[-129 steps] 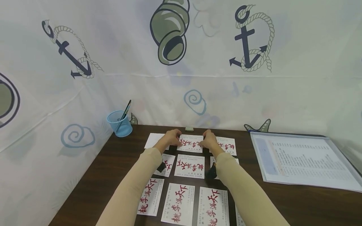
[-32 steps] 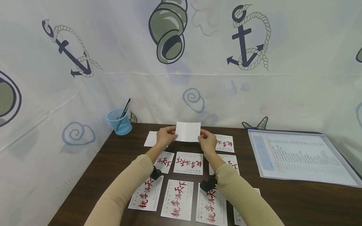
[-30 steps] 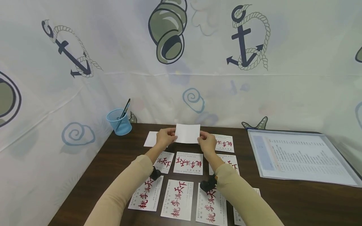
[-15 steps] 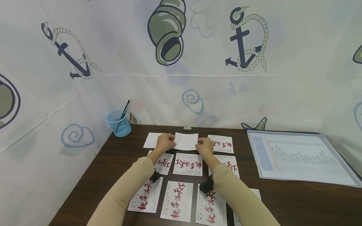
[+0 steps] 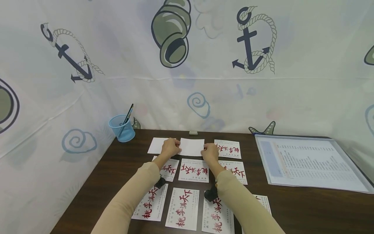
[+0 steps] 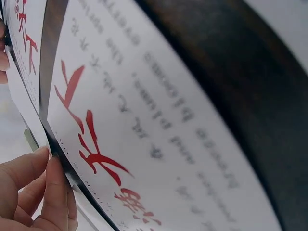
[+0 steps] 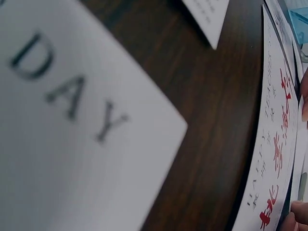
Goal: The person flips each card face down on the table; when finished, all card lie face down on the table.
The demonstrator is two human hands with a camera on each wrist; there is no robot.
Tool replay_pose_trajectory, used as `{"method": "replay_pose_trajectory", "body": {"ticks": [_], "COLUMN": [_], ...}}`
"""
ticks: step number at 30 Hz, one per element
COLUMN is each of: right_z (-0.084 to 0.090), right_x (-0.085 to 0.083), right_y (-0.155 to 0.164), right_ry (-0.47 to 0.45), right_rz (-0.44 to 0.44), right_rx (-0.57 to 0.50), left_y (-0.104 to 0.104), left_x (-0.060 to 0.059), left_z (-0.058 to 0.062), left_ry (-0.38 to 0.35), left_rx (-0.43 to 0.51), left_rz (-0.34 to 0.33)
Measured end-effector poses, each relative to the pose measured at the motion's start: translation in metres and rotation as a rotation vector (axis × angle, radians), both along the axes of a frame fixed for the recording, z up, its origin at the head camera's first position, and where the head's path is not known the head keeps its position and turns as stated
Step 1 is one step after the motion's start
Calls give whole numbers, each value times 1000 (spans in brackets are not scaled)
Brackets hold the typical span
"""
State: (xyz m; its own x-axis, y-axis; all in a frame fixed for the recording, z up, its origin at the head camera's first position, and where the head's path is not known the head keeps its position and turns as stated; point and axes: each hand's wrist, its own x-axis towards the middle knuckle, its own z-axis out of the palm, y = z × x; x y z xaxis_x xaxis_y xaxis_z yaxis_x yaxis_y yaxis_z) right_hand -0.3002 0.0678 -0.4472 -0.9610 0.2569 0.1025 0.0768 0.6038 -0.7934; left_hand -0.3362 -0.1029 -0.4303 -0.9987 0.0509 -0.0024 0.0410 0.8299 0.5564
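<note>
A card with its blank white side up [image 5: 192,147] lies at the middle of the back row, on or just above the table. My left hand [image 5: 170,148] pinches its left edge; in the left wrist view, the thumb and fingers [image 6: 53,192] meet at the card's edge. My right hand [image 5: 210,153] holds the right edge, its fingertips [image 7: 299,211] only partly seen in the right wrist view. Left of it lies another blank-side-up card [image 5: 156,145], and on its right a card with red lettering [image 5: 229,149]. Directly in front is a red-lettered card [image 5: 193,170].
More red-lettered cards [image 5: 182,209] lie in rows on the dark table [image 5: 87,201], some under my forearms. A blue cup [image 5: 124,131] with pens stands back left. A clear folder of printed sheets [image 5: 312,162] lies right. Behind the cards sits a small pale green block [image 5: 193,133].
Both hands lifted the middle back card from its lettered-side-up position, turned it blank side up, and lowered it to its place in the row. In the last half second, little has moved.
</note>
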Motion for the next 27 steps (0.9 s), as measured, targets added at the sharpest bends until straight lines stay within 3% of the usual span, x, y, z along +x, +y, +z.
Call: {"method": "replay_pose_trajectory", "body": {"ticks": [11,18,23,27], "right_z": [1,3,15,23], "right_x": [2,3,-4,-8], "right_y": [0,6,29,59], "right_ry": [13,-6,-26,-44], "right_rz": [6,22,-12,-56], "right_rx": [15,-40,-187,-250], "left_y": [3,3,10,29], "left_x": [-2,-1,-4,-5], "left_z": [2,0,9,18], "left_ry": [-8,-8,11,-58], "left_rx": [-43,-31,90,250], "left_rz": [6,0,-47,-116]}}
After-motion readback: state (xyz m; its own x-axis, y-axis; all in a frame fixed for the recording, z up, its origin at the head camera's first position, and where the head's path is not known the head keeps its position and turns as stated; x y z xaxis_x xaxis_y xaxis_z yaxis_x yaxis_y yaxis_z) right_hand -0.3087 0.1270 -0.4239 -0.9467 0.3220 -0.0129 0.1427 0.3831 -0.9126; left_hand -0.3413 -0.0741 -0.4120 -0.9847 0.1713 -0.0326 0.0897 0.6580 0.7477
